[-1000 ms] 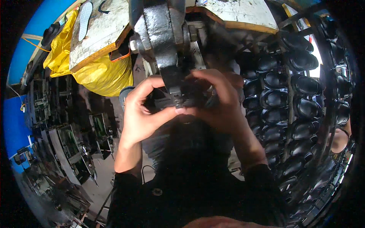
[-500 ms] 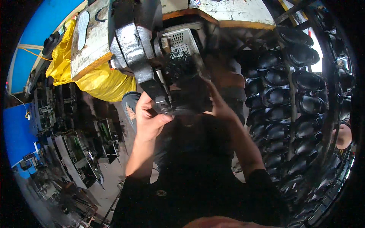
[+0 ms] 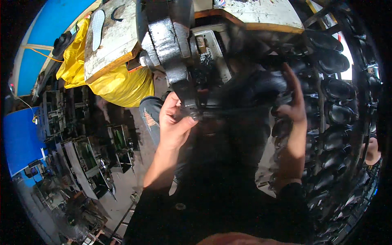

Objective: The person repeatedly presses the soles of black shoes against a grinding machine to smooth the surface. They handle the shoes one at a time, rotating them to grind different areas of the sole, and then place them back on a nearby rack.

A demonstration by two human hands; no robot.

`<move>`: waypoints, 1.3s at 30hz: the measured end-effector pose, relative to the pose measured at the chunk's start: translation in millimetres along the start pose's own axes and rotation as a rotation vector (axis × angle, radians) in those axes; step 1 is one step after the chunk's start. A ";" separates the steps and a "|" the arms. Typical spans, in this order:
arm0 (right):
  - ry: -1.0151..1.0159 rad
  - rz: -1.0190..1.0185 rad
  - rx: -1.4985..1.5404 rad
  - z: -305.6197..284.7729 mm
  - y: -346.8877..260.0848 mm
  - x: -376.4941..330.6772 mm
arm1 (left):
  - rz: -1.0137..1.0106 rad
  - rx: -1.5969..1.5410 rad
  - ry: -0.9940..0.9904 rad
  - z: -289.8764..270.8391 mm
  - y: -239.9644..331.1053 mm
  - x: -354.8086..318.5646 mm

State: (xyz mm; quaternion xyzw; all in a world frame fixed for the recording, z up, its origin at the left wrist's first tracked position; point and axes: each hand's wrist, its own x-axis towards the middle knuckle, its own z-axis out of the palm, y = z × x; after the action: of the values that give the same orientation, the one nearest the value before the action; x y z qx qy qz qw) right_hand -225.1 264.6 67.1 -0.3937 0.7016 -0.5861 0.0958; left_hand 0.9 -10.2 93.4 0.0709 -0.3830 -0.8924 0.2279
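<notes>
"Where are your hands?"
"Apart. My left hand (image 3: 176,122), mid-frame, curls at the tip of the dark, shiny metal machine arm (image 3: 174,71); my right hand (image 3: 295,104) opens beside a blurred glossy black piece (image 3: 265,85), right of centre. I can't tell if either grips."
"Containers?"
"The white perforated plastic basket (image 3: 220,55), upper centre, holds small black scraps (image 3: 207,58)."

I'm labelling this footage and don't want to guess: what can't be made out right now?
Dark item beside the right hand: head view, shape lost to blur and shadow.
That hand's hold on it: head view, same blur.
White basket, left side: head view, covered by the machine arm.
Machine arm's top: head view, cut off by the upper edge.
</notes>
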 end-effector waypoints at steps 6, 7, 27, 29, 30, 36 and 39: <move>0.101 0.036 -0.038 -10.3 -54.9 25.5 | -0.008 -0.065 0.068 -15.7 -4.5 -6.6; 0.074 0.020 -0.076 -11.7 -59.5 28.5 | -0.014 -0.079 0.085 -17.4 -4.0 -7.2; 0.095 0.128 0.136 82.9 -104.4 30.3 | -0.022 -0.214 0.383 -90.6 25.2 -39.5; 0.085 0.162 0.142 98.9 -99.2 25.8 | 0.045 -0.118 0.399 -88.5 41.0 -44.4; 0.080 0.159 0.117 102.9 -98.2 23.1 | 0.042 0.003 0.429 -88.6 49.7 -42.6; -0.043 0.115 0.285 127.9 -102.5 31.2 | 0.526 0.865 0.250 -73.9 85.5 -35.2; -0.087 0.096 0.285 130.1 -111.3 36.7 | 0.714 1.068 0.290 -38.9 84.6 -35.6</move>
State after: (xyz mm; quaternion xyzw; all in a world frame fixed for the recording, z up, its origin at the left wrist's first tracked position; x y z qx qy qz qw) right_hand -123.3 142.7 140.8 -0.3671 0.6245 -0.6570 0.2088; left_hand 74.0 -70.1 125.2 0.1626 -0.7385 -0.4307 0.4926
